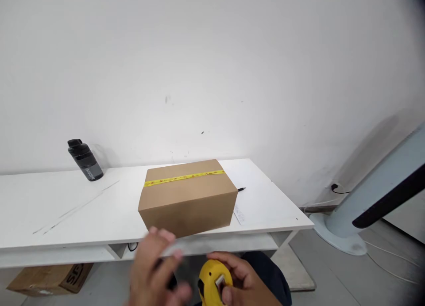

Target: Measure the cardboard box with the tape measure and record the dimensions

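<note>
My right hand [244, 279] is wrapped round a yellow tape measure [211, 281], held low in front of the desk's edge. To its left my left hand [156, 270] is raised, slightly blurred, fingers apart and nothing visible in them. Just beyond both hands a closed cardboard box [189, 195] sits on the white desk [99, 217]. A strip of yellow printed tape [184, 177] runs across the box's top. Partly hidden behind the box's right side are a black pen [241, 189] and a slip of paper with writing [239, 214].
A black water bottle [85, 160] stands at the desk's back left. Under the desk lies another cardboard box [49, 279]. On the right, a pale tower-shaped appliance [375, 186] stands on the floor with cables near its base. A white wall [212, 76] rises behind the desk.
</note>
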`<state>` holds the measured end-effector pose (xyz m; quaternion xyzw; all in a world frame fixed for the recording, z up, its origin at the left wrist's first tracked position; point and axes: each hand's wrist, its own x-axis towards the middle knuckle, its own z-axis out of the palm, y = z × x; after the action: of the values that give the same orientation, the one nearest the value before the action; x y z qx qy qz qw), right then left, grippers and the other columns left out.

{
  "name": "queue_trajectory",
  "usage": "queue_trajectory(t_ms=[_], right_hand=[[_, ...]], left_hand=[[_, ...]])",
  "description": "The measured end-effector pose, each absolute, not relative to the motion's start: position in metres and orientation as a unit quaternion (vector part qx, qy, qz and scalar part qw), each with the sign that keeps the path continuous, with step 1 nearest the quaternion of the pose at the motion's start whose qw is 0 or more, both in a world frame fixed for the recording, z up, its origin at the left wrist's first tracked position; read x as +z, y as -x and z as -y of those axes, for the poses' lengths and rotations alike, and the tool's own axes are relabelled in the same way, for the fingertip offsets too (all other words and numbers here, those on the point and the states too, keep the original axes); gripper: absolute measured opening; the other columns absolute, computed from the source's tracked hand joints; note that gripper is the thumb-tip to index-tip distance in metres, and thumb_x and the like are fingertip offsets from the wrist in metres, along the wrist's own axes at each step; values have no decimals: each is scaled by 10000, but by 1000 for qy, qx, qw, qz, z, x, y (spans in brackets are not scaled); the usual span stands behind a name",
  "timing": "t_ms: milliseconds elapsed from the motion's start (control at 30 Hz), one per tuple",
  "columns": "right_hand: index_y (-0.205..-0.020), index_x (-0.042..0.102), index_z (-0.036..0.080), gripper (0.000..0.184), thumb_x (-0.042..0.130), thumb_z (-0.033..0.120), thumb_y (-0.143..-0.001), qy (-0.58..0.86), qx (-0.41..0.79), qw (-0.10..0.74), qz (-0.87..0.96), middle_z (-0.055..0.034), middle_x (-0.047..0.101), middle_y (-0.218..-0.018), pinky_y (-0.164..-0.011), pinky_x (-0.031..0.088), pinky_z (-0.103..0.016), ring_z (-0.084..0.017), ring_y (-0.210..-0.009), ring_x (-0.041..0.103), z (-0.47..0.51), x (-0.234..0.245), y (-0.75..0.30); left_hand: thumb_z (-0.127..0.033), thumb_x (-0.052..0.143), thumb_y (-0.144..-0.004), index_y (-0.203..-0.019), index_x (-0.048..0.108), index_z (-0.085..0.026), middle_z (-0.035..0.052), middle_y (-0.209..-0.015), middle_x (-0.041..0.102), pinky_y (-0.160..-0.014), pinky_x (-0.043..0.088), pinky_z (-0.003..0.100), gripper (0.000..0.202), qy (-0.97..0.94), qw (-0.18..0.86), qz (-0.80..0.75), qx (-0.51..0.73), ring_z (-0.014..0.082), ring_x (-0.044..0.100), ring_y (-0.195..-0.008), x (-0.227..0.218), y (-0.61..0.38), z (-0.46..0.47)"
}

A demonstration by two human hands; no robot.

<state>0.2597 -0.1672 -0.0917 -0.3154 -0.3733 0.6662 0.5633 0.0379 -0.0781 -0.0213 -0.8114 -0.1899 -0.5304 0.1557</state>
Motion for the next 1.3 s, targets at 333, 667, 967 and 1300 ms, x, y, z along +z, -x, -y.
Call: queue_trajectory(t_ms=[333,667,967,1300], right_hand=[[-1229,589,236,696,861,584,-691,335,610,607,384,-5,657,-845,-410,384,-172,-31,-435,470,156,-63,-245],[-1268,591,255,638,831,544,-753,403,502,654,397,-11,660,-901,-476,390,-204,-53,-514,483,146,-34,-270],[-1260,588,239,652,821,567,-746,422,517,611,426,-14,656,-890,-500,405,-234,-69,-529,463,148,-38,-264],[-1329,555,246,684,803,561,-774,430,541,591,416,-27,674,-929,-526,403,-233,-75,-560,461,147,-60,-254]], left_hand=[[-175,611,-939,-1088,661,-136,64,-829,728,-744,580,266,162,876,122,114,-453,144,683,-744,-19,-50,106],[7,697,-822,-1036,678,-144,60,-906,763,-892,540,331,262,837,212,160,-478,151,702,-824,15,-14,77],[-85,658,-893,-1033,667,-193,8,-862,763,-911,533,321,177,861,191,147,-447,118,700,-765,-7,-30,85],[-196,640,-944,-1106,616,-184,3,-860,759,-920,521,316,164,890,141,131,-414,110,693,-740,-32,-39,84]])
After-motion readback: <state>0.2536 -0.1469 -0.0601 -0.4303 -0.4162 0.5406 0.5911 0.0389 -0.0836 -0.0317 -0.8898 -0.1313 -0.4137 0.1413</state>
